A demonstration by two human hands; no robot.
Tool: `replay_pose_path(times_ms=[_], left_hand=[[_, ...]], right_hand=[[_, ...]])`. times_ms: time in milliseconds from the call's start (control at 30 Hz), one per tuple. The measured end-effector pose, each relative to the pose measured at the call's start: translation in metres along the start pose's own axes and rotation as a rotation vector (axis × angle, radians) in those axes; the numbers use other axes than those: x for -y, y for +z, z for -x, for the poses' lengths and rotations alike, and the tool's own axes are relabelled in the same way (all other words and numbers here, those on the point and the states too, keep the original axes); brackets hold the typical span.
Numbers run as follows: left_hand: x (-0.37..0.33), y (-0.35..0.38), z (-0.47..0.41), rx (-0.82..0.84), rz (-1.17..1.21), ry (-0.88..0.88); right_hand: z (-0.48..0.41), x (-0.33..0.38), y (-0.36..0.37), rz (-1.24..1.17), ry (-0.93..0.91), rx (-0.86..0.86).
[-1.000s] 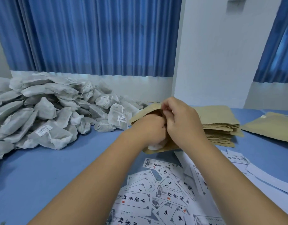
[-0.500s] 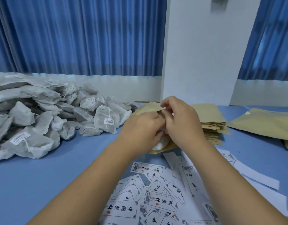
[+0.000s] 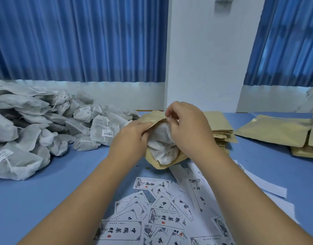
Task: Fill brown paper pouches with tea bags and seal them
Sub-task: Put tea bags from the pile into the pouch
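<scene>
- Change over the last second: the two hands were pressed together and hid nearly all of the work; now they have spread apart and the mouth between them gapes.
- Task item: the brown pouch (image 3: 152, 118) is at frame centre, its lower end on or just over the blue counter (image 3: 37, 200). A white tea bag (image 3: 161, 145) now shows as a broad bulge in the opening.
- Left hand (image 3: 132, 138): fingers curled round the pouch's left lip, tips touching the tea bag.
- Right hand (image 3: 189, 133): thumb and fingers (image 3: 173, 110) pinch the upper lip and lift it clear.
- Judgement: filling is under way. The bag looks only partly seated, so it needs pushing down before the lip can close. Sealing is not yet done.
- Supply: pile of tea bags (image 3: 37, 124) at left of frame; stack of empty pouches (image 3: 222, 133) just behind the right hand; more pouches (image 3: 276, 131) lie flat at right.
- Writing: printed labels (image 3: 162, 218) are scattered at lower centre, each with a bordered frame, four large brush-style Chinese characters and a small red seal. One character looks like 中; the others I cannot read with confidence.
- One tea bag carries a white tag (image 3: 107, 133) with a barcode; its print is too small to read.
</scene>
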State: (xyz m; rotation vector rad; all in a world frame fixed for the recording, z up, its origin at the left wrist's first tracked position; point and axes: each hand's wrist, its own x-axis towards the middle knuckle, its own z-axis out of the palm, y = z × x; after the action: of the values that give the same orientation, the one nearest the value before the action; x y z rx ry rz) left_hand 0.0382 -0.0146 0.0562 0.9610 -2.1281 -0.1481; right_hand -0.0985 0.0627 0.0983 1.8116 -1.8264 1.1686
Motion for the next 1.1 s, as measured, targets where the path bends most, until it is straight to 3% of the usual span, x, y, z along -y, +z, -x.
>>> replay_pose_path(times_ms=[133,233,333,500,633,833,1100], left_hand=[[-0.002,-0.003,0.0,-0.015,0.111,0.044],[-0.012,-0.007,0.001,0.024,0.094,0.067],[-0.019,-0.005,0.0,0.006,0.138,0.11],[-0.027,0.0,0.004,-0.077,0.233,0.124],[-0.033,0.002,0.004,-0.024,0.265,0.164],[-0.043,0.002,0.009,-0.013,0.319,0.089],[-0.071,-0.005,0.015,-0.13,0.303,0.201]], right_hand=[[0.006,0.025,-0.013,0.126,-0.145,0.012],[0.028,0.042,-0.015,0.166,-0.216,0.204],[0.046,0.036,-0.019,0.378,-0.315,0.387],[0.052,0.016,-0.03,0.595,-0.283,0.475],[0.052,0.011,-0.025,0.689,-0.325,0.477],[0.051,0.005,-0.014,0.76,-0.227,0.515],[0.016,-0.005,0.0,1.062,-0.079,0.552]])
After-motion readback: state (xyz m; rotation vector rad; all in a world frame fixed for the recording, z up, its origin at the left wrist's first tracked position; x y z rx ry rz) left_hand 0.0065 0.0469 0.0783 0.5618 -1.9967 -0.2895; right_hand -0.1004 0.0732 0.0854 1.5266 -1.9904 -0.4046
